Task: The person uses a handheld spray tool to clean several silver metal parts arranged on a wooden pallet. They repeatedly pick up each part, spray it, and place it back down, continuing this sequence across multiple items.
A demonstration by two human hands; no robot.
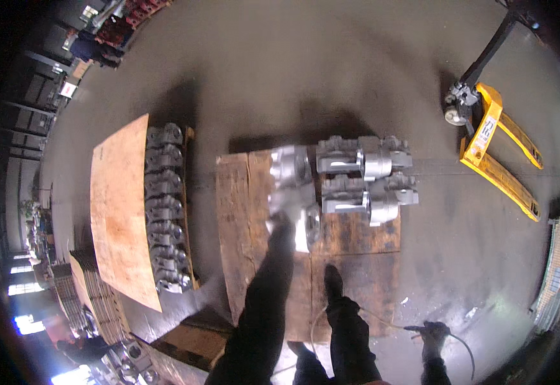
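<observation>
My left hand [282, 223] reaches down to a grey metal casting [307, 215] on a wooden board platform [235, 212]; both hand and casting are smeared, so its fingers do not show clearly. A second blurred casting [291, 165] lies just beyond it. To the right, two rows of similar castings [369, 201] stand side by side at the platform's far edge. Off the platform's right side, my right hand [432, 335] is closed round what looks like an air blow gun [412, 328], its thin tip toward the left. A thin hose [467, 351] curves away from this hand.
My shoe [333, 281] rests on the boards. On the left, a row of castings [166, 208] stands beside a leaning plywood sheet [118, 212]. A yellow pallet jack [485, 138] stands far right. Stacked sheets [97, 292] are at lower left; people [94, 48] are at upper left.
</observation>
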